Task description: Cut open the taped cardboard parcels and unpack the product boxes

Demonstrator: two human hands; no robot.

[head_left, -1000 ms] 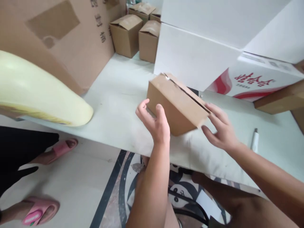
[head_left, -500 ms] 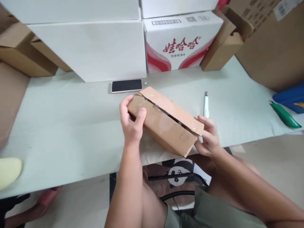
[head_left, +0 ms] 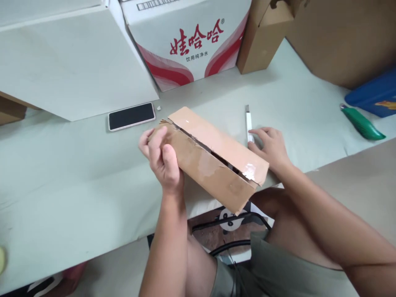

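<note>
Now your left grip (head_left: 162,159) holds the brown box (head_left: 207,161) by its left end, tilted over the front of the table (head_left: 93,181). It looks light but bendy, so hold its corners. Your right grip (head_left: 269,147) touches the white knife (head_left: 248,119) on the table; I can't tell if it's closed. Its handle looks stiff and smooth; pinch there.

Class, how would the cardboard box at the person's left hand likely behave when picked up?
The cardboard box would probably hold its shape, since its long edges look straight. Its top flaps may bend inward if pressed, as a dark slit separates them. Weight is uncertain: the inside is hidden.
</note>
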